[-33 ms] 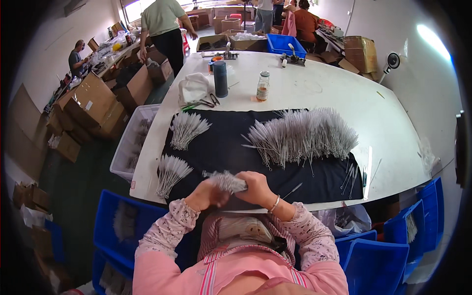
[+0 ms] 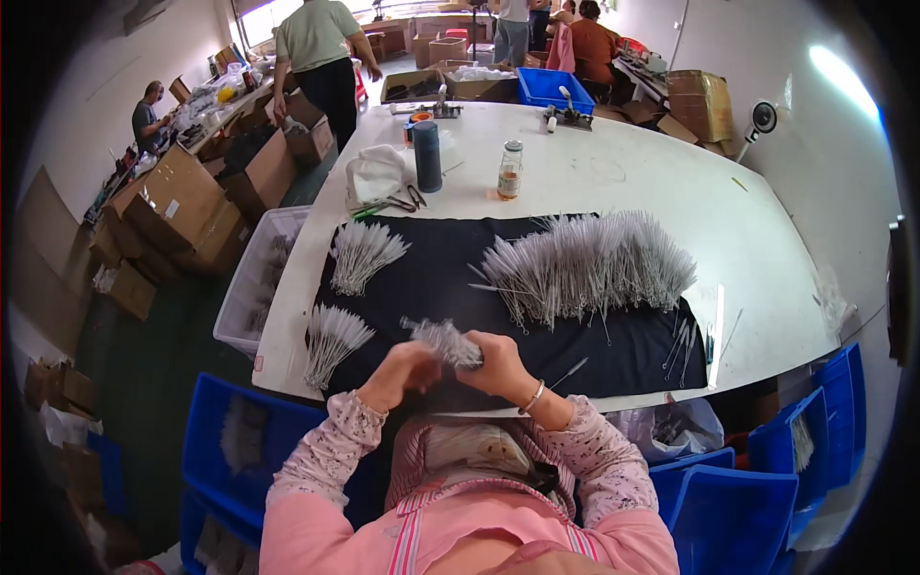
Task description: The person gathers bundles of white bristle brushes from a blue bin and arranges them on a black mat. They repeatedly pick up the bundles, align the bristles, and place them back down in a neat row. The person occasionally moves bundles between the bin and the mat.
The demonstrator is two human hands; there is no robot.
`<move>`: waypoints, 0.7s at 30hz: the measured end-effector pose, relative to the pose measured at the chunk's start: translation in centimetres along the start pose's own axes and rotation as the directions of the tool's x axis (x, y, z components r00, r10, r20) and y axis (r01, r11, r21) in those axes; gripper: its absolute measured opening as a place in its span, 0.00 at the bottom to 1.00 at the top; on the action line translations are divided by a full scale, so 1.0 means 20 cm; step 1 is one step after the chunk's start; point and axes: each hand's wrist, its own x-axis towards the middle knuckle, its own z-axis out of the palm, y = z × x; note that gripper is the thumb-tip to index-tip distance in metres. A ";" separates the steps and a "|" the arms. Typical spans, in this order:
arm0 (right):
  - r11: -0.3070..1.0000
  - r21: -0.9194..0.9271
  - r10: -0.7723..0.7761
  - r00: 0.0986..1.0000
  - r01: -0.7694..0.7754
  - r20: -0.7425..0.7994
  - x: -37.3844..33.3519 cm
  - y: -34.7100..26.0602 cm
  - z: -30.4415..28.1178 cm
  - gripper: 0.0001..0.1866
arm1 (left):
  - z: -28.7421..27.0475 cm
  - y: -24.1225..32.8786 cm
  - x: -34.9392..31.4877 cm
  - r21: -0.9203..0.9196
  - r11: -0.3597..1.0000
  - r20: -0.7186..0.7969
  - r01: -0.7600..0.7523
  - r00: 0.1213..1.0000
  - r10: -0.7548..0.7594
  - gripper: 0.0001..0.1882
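the right hand, with a pale metal-coloured bangle circling its wrist, is gripping a loose bundle of thin grey-white bristled brushes at the bundle's right end. the left hand is hovering at the bundle's left side, its fingers blurring; whether they are closing on any brushes or only brushing past them, i cannot tell. the held bundle is sitting above the near part of a black cloth, which is covering the near middle of a broad white table.

by the look of it, the work is standing somewhere partway. two fan-shaped clusters of the same brushes are lying apart at the cloth's left side, a far one and a near one, both seeming already gathered and set down. the bundle between the hands is appearing unfinished, its brushes not yet lying evenly. most of what is remaining seems to be the large dense heap of pale brushes spreading across the cloth's right half, wire ends mostly pointing toward the person. a few stray brushes are lying at the cloth's right edge, and one single brush is resting alone near the right wrist. left of the table, a white plastic bin is holding what are appearing to be more brushes.
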 end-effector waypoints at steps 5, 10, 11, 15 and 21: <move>0.941 0.316 0.098 0.991 -0.124 0.097 0.03 0.00 0.05 0.24 | 0.28 0.21 0.00 0.394 0.803 0.052 -0.447 0.883 0.466 0.17; 0.872 0.484 -0.079 0.997 0.076 -0.015 0.04 -0.03 0.12 0.29 | 0.31 0.20 0.07 0.686 0.249 0.302 -0.684 0.579 0.757 0.14; 0.881 0.463 -0.100 0.995 0.097 -0.018 0.05 -0.03 0.09 0.30 | 0.30 0.20 0.09 0.679 0.288 0.266 -0.675 0.593 0.760 0.13; 0.873 0.477 -0.059 0.993 0.101 -0.102 0.02 0.04 -0.05 0.33 | 0.34 0.21 0.07 0.478 0.700 -0.086 -0.530 0.765 0.638 0.13; 0.837 -0.179 -0.544 0.823 0.517 -0.166 0.14 -0.29 -0.21 0.35 | 0.22 -0.13 0.23 0.704 0.382 0.050 -0.599 0.578 0.815 0.20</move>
